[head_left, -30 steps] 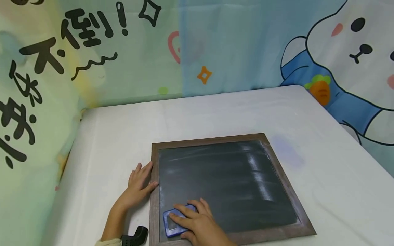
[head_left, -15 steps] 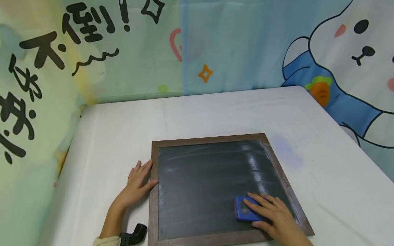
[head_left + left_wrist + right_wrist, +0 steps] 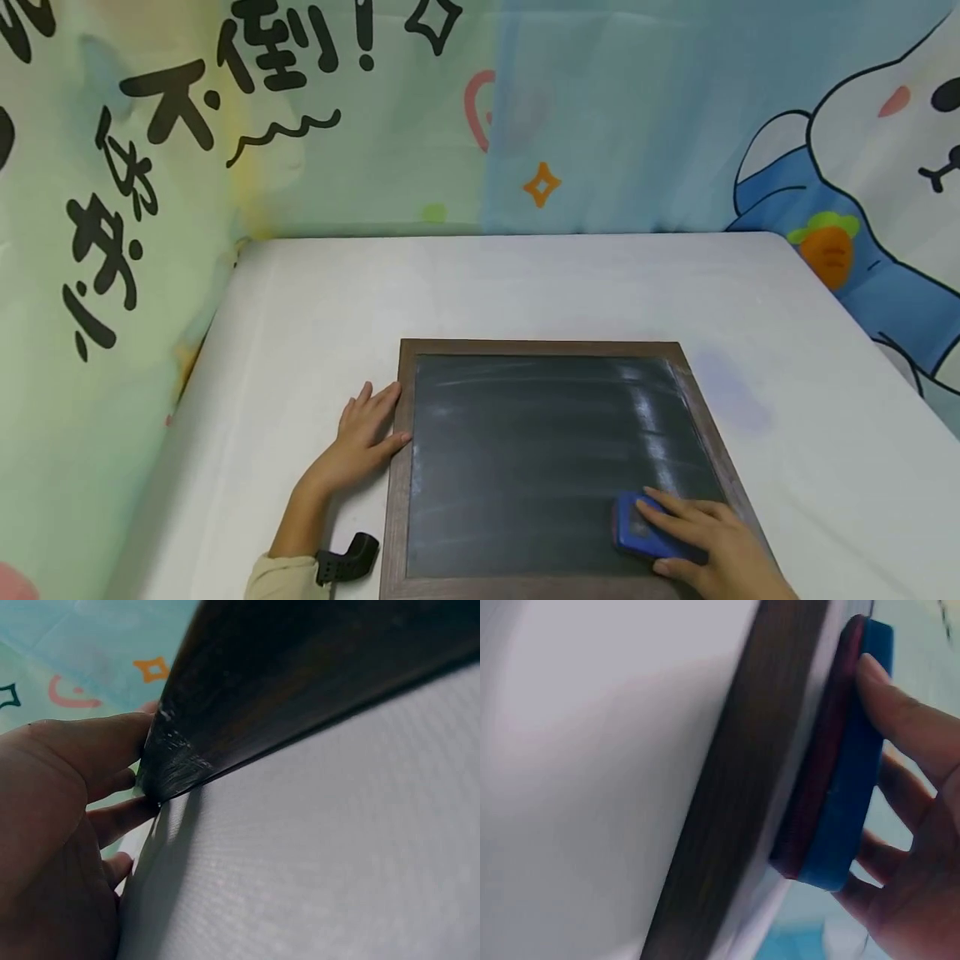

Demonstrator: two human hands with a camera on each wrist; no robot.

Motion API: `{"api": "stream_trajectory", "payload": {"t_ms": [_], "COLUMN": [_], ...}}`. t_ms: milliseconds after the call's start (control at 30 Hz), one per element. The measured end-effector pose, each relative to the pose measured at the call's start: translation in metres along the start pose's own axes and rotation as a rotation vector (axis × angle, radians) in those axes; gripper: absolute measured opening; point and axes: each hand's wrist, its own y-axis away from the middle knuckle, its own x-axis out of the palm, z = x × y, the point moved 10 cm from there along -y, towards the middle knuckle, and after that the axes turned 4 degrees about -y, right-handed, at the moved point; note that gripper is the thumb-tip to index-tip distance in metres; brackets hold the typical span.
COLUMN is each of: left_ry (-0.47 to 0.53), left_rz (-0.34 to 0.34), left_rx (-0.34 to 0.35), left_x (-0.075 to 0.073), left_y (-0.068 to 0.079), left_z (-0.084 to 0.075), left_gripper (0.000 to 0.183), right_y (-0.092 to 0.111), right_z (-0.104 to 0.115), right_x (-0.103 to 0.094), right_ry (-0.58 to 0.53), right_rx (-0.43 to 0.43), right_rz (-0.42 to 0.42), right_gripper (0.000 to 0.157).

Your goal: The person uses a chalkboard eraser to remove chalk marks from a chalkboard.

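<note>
A framed chalkboard (image 3: 540, 467) with a brown wooden frame lies on the white table. My left hand (image 3: 367, 437) rests against the frame's left side, its thumb on the wood and its fingers fairly straight along the outer edge. The left wrist view has that hand (image 3: 67, 802) at a corner of the dark frame (image 3: 247, 697). Near the board's lower right, my right hand (image 3: 712, 546) grips a blue chalkboard eraser (image 3: 645, 529) between thumb and fingers. From the right wrist, the eraser (image 3: 847, 772) shows its dark red pad side facing the board.
The white tablecloth (image 3: 337, 308) surrounds the board, with a faint purple stain (image 3: 727, 392) to its right. A printed cloth backdrop (image 3: 600, 117) with lettering and a cartoon animal stands behind and to the left. A black strap (image 3: 348, 557) is on my left wrist.
My right hand has carried the eraser from the board's lower left to its lower right, staying near there in the last half second. The left hand stays on the frame. The head view has shifted.
</note>
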Motion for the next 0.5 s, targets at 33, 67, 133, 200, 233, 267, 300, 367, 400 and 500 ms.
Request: {"api": "stream_trajectory", "payload": {"t_ms": [33, 67, 133, 200, 233, 267, 300, 367, 400, 500], "left_ry": [-0.001, -0.004, -0.009, -0.013, -0.024, -0.035, -0.046, -0.063, -0.069, -0.065], "left_rz": [0.004, 0.012, 0.023, 0.033, 0.035, 0.034, 0.03, 0.018, 0.012, -0.005], "left_rx": [0.002, 0.003, 0.006, 0.006, 0.01, 0.013, 0.017, 0.023, 0.025, 0.02], "left_x": [0.001, 0.002, 0.004, 0.005, 0.005, 0.006, 0.005, 0.004, 0.003, 0.0], "left_y": [-0.001, -0.003, -0.006, -0.008, -0.008, -0.008, -0.008, -0.006, -0.005, 0.0], "left_z": [-0.002, -0.003, -0.005, -0.007, -0.008, -0.008, -0.009, -0.009, -0.01, -0.008], "left_gripper": [0.067, 0.067, 0.068, 0.068, 0.068, 0.067, 0.067, 0.065, 0.064, 0.063], "right_y": [-0.006, -0.014, -0.032, -0.05, -0.059, -0.066, -0.072, -0.081, -0.084, -0.087], "right_z": [0.013, 0.027, 0.062, 0.099, 0.116, 0.133, 0.149, 0.174, 0.182, 0.191], "right_x": [0.004, 0.009, 0.02, 0.031, 0.037, 0.042, 0.047, 0.056, 0.059, 0.062], "right_ry": [0.0, -0.005, -0.02, -0.055, -0.065, -0.066, -0.057, -0.021, -0.003, 0.021], "right_rx": [-0.015, -0.03, -0.074, -0.111, -0.12, -0.138, -0.166, -0.197, -0.207, -0.211], "right_rz": [0.025, 0.058, 0.116, 0.176, 0.214, 0.237, 0.257, 0.289, 0.302, 0.324], "right_gripper": [0.067, 0.065, 0.062, 0.061, 0.061, 0.06, 0.059, 0.059, 0.059, 0.059]}}
